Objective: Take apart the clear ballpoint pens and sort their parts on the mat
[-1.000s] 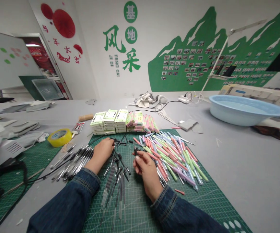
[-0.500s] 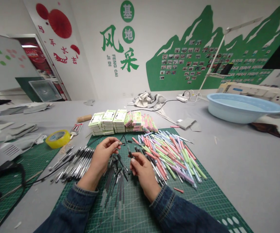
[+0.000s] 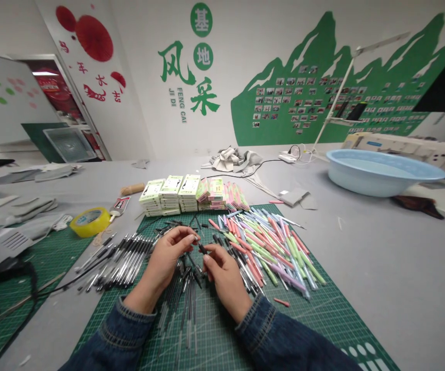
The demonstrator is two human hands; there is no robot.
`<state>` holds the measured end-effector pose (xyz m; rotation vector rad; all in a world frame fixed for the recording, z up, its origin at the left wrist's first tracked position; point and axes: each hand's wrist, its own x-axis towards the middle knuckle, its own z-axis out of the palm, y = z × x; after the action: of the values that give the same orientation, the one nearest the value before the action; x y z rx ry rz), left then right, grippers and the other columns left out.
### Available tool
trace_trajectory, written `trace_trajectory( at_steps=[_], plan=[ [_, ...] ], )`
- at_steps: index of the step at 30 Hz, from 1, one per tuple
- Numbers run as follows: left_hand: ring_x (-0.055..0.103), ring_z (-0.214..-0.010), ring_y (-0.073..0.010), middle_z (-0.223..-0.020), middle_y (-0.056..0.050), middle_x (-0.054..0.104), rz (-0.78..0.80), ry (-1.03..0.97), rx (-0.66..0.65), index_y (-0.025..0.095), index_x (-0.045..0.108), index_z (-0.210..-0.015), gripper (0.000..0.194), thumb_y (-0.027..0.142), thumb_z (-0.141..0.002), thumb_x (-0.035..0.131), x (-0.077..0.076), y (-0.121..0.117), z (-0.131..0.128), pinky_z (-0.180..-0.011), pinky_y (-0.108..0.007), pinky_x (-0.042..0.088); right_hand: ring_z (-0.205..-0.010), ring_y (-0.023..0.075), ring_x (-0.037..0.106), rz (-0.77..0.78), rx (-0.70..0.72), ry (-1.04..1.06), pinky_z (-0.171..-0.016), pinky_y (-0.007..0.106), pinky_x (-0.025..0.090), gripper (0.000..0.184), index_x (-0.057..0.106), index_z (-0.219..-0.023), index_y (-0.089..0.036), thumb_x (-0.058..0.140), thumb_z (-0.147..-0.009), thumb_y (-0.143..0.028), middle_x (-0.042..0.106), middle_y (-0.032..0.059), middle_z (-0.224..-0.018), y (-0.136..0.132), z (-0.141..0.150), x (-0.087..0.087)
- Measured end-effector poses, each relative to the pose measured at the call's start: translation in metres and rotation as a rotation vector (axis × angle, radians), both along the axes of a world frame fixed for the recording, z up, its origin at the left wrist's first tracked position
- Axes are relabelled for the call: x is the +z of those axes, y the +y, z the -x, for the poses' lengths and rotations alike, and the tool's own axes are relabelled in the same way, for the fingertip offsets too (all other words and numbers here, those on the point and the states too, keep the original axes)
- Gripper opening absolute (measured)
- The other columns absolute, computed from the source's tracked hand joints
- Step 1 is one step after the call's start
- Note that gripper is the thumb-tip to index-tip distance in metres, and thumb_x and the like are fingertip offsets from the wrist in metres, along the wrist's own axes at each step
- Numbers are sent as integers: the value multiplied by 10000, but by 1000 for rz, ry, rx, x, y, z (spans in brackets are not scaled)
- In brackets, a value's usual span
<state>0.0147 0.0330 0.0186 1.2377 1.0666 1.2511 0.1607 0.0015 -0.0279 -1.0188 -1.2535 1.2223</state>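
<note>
My right hand [image 3: 224,273] pinches a short black pen part [image 3: 202,249], which tilts up toward my left hand. With its thumb and fingers closed, my left hand [image 3: 168,255] holds a small pen part at the upper end of the black one; the fingertips mostly cover it. Below and between both hands, thin dark pen refills [image 3: 189,304] lie fanned out on the green cutting mat [image 3: 222,340]. Clear-barrelled pens with black ends [image 3: 124,263] are heaped left of my left hand. A pile of pastel pens [image 3: 269,242] spreads right of my right hand.
Stacked small boxes [image 3: 171,191] stand behind the mat. Yellow tape [image 3: 88,222], a glue tube [image 3: 119,206] and a wooden handle [image 3: 132,189] lie to the left. A blue basin [image 3: 384,178] sits at the right, and cloth scraps [image 3: 232,158] at the back.
My hands have come closer together. The black part in my right hand now meets the small part in my left, where a gap showed before.
</note>
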Motion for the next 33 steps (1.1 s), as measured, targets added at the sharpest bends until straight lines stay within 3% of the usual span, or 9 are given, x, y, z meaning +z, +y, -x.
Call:
trace_trajectory(
  at_steps=[6, 9, 13, 16, 22, 25, 28, 31, 33],
  plan=[
    [558, -747, -144, -817, -22, 634, -7, 42, -3, 179, 670, -826, 169, 311, -720, 684, -6, -5, -1, -667, -238, 447, -562, 102, 450, -32, -62, 5, -530, 228, 357, 203, 604, -938, -218, 651, -742, -242, 541, -40, -709, 0, -1, 1],
    [552, -720, -142, -795, -19, 637, 1, 39, -16, 181, 675, -813, 161, 308, -714, 687, -6, -8, 0, -654, -235, 441, -558, 98, 440, -30, -74, 12, -526, 223, 347, 155, 577, -807, -207, 689, -701, -225, 535, -47, -692, 1, -1, -1],
    [548, -722, -139, -813, -28, 639, -9, 35, -45, 174, 670, -836, 152, 291, -738, 672, -6, -9, 5, -663, -236, 442, -519, 106, 460, 51, 64, 61, -502, 230, 335, 127, 581, -737, -186, 613, -783, -300, 524, -39, -601, 0, 0, 0],
    [558, -728, -139, -836, -33, 636, 1, -1, -80, 170, 664, -846, 143, 281, -758, 658, -5, -10, 7, -679, -247, 451, -509, 102, 453, 53, 154, 72, -507, 232, 324, 225, 622, -774, -168, 521, -856, -352, 558, -17, -598, -1, 1, 4],
    [559, -691, -121, -831, -15, 613, 32, -165, -78, 167, 645, -789, 129, 242, -709, 713, -6, -13, 0, -618, -238, 455, -511, 88, 439, 58, 169, 98, -505, 219, 308, 259, 617, -757, -159, 537, -853, -386, 551, -21, -595, -3, 2, 8],
    [537, -624, -95, -813, -11, 610, 136, -266, -55, 150, 656, -740, 140, 231, -670, 747, -10, -12, -1, -552, -220, 431, -500, 80, 425, 102, 211, 157, -491, 210, 287, 273, 624, -771, -159, 546, -846, -410, 550, -21, -598, -4, 3, 7],
    [538, -617, -90, -870, -50, 637, 224, -320, -124, 133, 694, -833, 185, 253, -697, 729, -11, -12, 0, -564, -226, 436, -485, 72, 401, 129, 254, 224, -475, 201, 257, 296, 633, -800, -157, 531, -854, -429, 543, -20, -599, -4, 3, 6],
    [579, -763, -131, -952, -73, 644, 196, -347, -117, 161, 690, -942, 249, 275, -722, 711, -9, -13, -1, -632, -235, 458, -488, 73, 396, 123, 246, 235, -469, 198, 251, 307, 632, -798, -156, 534, -851, -442, 539, -18, -600, -4, 3, 6],
    [571, -741, -120, -900, -40, 636, 162, -353, -82, 176, 685, -874, 204, 267, -697, 732, -9, -13, -3, -606, -223, 449, -490, 76, 399, 123, 234, 227, -466, 198, 253, 316, 626, -777, -156, 545, -841, -455, 539, -16, -596, -4, 3, 7]
  ],
)
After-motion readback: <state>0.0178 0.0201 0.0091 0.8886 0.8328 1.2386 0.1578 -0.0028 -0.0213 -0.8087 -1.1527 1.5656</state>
